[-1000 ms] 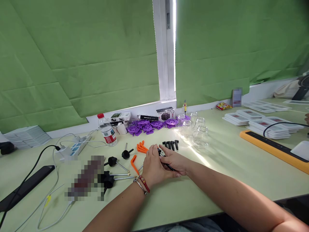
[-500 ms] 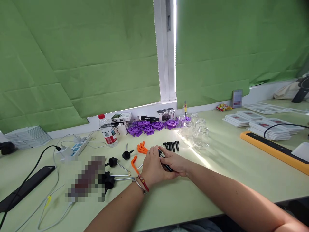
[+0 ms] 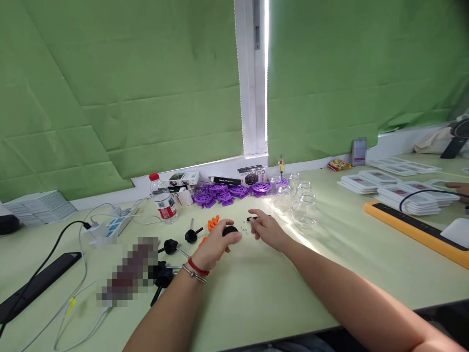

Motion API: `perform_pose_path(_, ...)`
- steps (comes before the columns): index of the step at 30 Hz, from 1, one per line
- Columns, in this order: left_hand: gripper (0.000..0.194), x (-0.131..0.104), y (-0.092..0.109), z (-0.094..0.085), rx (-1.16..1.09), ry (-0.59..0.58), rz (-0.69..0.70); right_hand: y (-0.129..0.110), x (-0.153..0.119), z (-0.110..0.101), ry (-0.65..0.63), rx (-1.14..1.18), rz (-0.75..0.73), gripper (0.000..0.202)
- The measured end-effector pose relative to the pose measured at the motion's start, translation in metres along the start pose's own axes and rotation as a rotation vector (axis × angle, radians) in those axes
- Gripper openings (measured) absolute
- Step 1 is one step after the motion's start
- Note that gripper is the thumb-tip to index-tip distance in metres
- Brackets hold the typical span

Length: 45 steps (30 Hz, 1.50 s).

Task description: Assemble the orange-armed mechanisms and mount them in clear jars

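My left hand (image 3: 214, 243) is closed round a black rounded piece (image 3: 230, 230), mostly covered by the fingers. To its right, my right hand (image 3: 268, 230) hovers over the small black lever-like parts (image 3: 251, 218), its fingers bent and apart, seemingly with nothing between them. Several tiny metal nuts (image 3: 244, 229) lie on the table between both hands. Orange hooked pieces (image 3: 213, 223) show behind my left hand, some partly hidden by it. Left of them are black knob-like parts with metal rods (image 3: 191, 235), more of them (image 3: 163, 275) beside my left wrist.
Glass jars (image 3: 305, 211) stand at the back right of the hands. Purple plastic parts (image 3: 224, 194) and boxes line the wall beside a water bottle (image 3: 163, 199). An orange power strip (image 3: 414, 233) lies right, near white stacks and another person's hand (image 3: 459, 187). Cables cross the left.
My hands were together on a black part and have moved apart. The left went slightly left with a black piece; the right moved up over the black parts. Another person's hand appeared at right.
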<state>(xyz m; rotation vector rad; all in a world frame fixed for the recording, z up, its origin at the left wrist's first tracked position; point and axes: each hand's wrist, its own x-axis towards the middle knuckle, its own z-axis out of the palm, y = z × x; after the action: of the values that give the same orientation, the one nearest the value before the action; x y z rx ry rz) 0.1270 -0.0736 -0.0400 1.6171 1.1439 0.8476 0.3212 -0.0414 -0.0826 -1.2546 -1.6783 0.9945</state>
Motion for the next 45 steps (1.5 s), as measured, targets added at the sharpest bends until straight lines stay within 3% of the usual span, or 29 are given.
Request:
perform_pose_path(2, 0.061, 0.002, -0.001, -0.004, -0.199, -0.058, -0.085, 0.009, 0.009, -0.001, 0.078, -0.347, -0.154, 0.029)
perform_pose_path(4, 0.059, 0.004, -0.002, -0.006, -0.334, -0.092, -0.157, 0.015, 0.015, 0.001, 0.072, -0.596, -0.256, 0.024)
perform_pose_path(10, 0.067, 0.008, -0.005, -0.007, -0.479, -0.282, -0.339, 0.019, 0.022, 0.008, -0.055, -0.843, -0.318, 0.017)
perform_pose_path(18, 0.076, 0.010, -0.008, -0.003, -0.415, -0.389, -0.423, 0.021, 0.022, 0.007, -0.078, -0.868, -0.333, 0.017)
perform_pose_path(29, 0.065, 0.010, -0.014, -0.001, -0.399, -0.369, -0.452, 0.018, 0.020, 0.008, -0.121, -0.955, -0.399, 0.012)
perform_pose_path(33, 0.065, 0.011, -0.017, -0.001, -0.412, -0.367, -0.450, 0.006, 0.012, 0.003, -0.052, -0.746, -0.417, 0.014)
perform_pose_path(37, 0.065, 0.011, -0.019, -0.001, -0.419, -0.379, -0.439, -0.010, -0.003, -0.001, -0.083, -0.442, -0.571, 0.016)
perform_pose_path(45, 0.074, 0.011, -0.016, 0.001, -0.386, -0.383, -0.397, -0.016, -0.009, 0.005, -0.169, -0.426, -0.653, 0.020)
